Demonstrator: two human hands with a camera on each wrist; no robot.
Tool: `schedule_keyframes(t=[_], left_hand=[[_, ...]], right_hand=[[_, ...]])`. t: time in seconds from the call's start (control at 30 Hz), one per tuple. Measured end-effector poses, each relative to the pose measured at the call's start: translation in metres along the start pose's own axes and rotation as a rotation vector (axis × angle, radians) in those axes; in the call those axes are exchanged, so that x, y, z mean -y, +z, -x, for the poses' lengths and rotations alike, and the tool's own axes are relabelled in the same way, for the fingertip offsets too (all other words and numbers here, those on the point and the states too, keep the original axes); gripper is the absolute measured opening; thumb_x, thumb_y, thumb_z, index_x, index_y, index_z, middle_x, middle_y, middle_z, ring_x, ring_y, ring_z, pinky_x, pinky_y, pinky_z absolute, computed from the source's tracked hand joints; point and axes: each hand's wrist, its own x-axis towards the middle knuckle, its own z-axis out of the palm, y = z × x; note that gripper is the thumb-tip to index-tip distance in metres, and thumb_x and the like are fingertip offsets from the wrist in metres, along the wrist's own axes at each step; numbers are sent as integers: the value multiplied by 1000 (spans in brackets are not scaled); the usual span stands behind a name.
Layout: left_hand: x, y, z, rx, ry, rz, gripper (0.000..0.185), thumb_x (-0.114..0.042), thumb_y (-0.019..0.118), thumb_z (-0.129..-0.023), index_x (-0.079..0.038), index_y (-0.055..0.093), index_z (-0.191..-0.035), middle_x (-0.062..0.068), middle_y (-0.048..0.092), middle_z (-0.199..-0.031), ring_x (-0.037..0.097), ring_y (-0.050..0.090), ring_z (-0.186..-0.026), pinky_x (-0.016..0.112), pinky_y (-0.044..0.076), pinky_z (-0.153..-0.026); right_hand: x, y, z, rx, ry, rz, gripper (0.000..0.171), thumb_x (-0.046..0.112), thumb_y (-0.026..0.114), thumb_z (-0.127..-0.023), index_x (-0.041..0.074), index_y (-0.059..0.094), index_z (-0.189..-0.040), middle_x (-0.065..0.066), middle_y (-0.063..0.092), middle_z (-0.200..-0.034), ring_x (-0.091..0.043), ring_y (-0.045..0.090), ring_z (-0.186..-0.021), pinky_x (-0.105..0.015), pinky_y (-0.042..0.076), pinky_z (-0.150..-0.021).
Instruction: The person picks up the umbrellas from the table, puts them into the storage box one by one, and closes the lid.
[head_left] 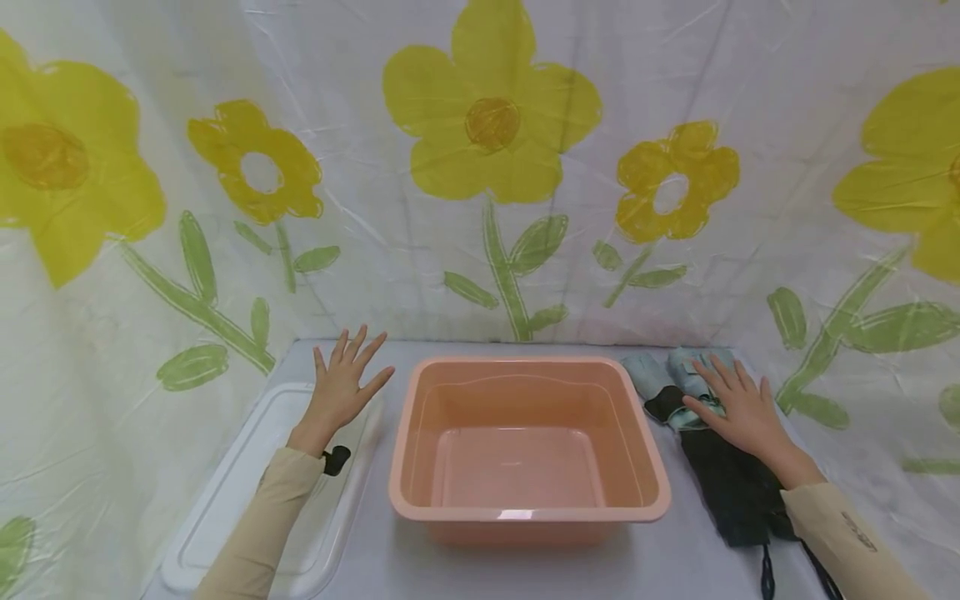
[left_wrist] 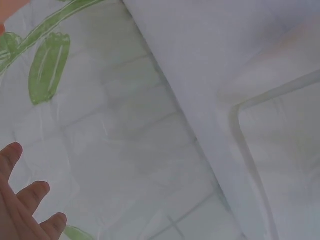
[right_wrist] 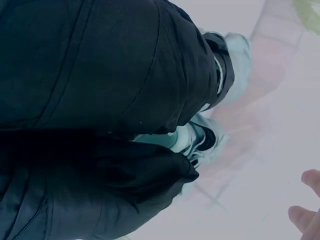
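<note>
My left hand (head_left: pixel 341 396) is held with fingers spread over the far end of a white lid (head_left: pixel 247 492). In the left wrist view, a few fingertips of this hand (left_wrist: pixel 30 200) show at the lower left, holding nothing. My right hand (head_left: pixel 746 421) is spread over a pair of long dark fabric pieces with pale teal ends (head_left: pixel 723 483), which look like long-cuffed gloves. The right wrist view shows their dark fabric (right_wrist: pixel 100 65) up close, with fingertips (right_wrist: pixel 302 217) at the right edge. Between the hands stands a peach plastic basin (head_left: pixel 528 515) with nothing in it.
A white table (head_left: pixel 375 567) bears everything. Behind it and at both sides hangs a white curtain (head_left: pixel 382 250) printed with yellow flowers. Dark cords (head_left: pixel 767 571) trail from the fabric pieces toward the near edge.
</note>
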Motion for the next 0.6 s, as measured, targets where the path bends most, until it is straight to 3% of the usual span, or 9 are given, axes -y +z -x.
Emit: schedule_keyframes(t=[0.23,0.47,0.6], left_hand=[[-7,2,6,-60,13,86,61,-49,49,-92,-27,31,-146,12,20,-153,36,9,-142,68,-7,-102],[-18,7,14,-117,24,220,54,-39,52,-93,-22,39,-142,12,28,-151,37,19,-139,69,2,-103],[-24,8,20,-123,23,340,51,-33,52,-94,-22,39,-142,9,29,-151,34,20,-140,66,5,-105]], right_hand=[[-5,-2,8,-13,6,3,75,41,57,-89,19,18,-150,-30,18,-148,-54,3,-134,-75,-3,-95],[-13,-7,24,-23,61,-58,73,40,59,-88,13,26,-147,-36,17,-145,-60,19,-126,-73,20,-88],[-19,-8,35,27,125,-80,73,41,57,-90,11,25,-147,-37,10,-146,-62,22,-122,-74,23,-82]])
